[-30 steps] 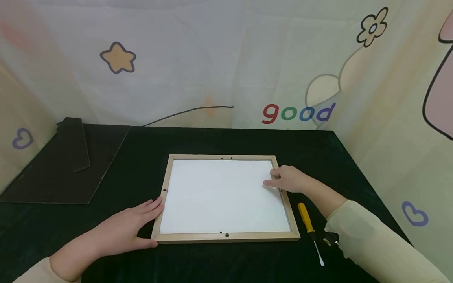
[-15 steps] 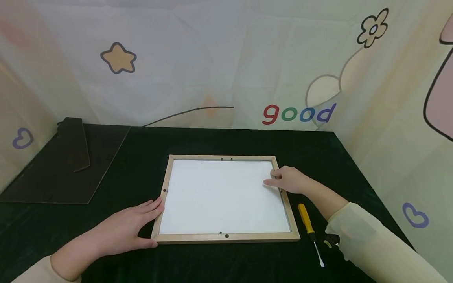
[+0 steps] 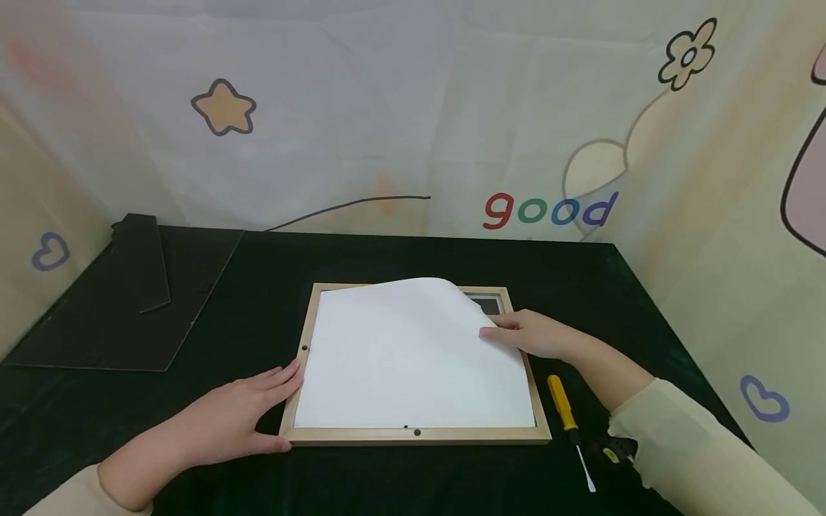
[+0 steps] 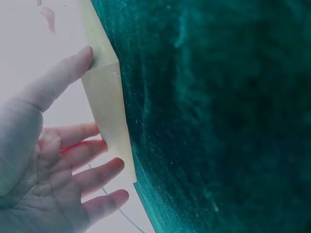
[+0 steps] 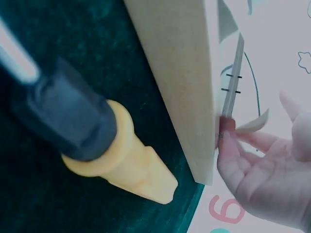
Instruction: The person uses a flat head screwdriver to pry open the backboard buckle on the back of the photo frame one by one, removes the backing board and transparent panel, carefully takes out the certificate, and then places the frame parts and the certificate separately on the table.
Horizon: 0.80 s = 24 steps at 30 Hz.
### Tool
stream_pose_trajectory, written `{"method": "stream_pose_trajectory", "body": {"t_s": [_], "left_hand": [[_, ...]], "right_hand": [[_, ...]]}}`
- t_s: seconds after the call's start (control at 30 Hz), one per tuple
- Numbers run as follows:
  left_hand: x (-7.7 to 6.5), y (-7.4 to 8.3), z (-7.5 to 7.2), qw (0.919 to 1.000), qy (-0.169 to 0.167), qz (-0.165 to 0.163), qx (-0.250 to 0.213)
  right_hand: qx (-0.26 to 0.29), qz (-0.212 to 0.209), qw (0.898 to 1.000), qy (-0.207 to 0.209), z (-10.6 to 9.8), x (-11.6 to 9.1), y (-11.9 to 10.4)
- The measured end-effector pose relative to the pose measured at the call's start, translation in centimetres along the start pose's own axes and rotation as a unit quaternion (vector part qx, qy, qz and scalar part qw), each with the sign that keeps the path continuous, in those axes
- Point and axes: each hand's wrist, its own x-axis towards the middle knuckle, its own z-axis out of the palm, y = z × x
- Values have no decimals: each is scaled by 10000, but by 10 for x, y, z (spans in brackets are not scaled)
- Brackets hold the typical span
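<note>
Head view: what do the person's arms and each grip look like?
The left sleeve and right sleeve are pale cream, the right one loose, wavy at its end. The left grip and right grip are ungloved; no rings show.

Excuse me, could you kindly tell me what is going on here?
A person's right hand pinches the right edge of a thin white rectangular sheet. The sheet bows up at its far right, only partly raised from a pale wooden rectangular frame. The left hand rests against the frame's left side. A yellow-handled screwdriver lies on dark green cloth to the right, and a flat black board lies on the left.
</note>
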Motion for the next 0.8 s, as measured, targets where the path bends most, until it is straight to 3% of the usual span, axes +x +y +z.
{"method": "stream_pose_trajectory", "body": {"t_s": [0.17,0.3,0.43,0.6,0.8], "left_hand": [[0,1,-1,10000,-4,8,28],[0,1,-1,10000,8,49,83],[0,1,-1,9999,18,81,104],[0,0,0,9999,30,76,92],[-1,0,1,10000,32,-37,65]], "right_hand": [[945,172,9954,31,-1,-9,6],[1676,254,9853,229,-2,-13,10],[2204,289,9749,117,-1,-16,13],[2298,246,9729,-85,1,-18,17],[2225,179,9748,51,-2,-21,23]]}}
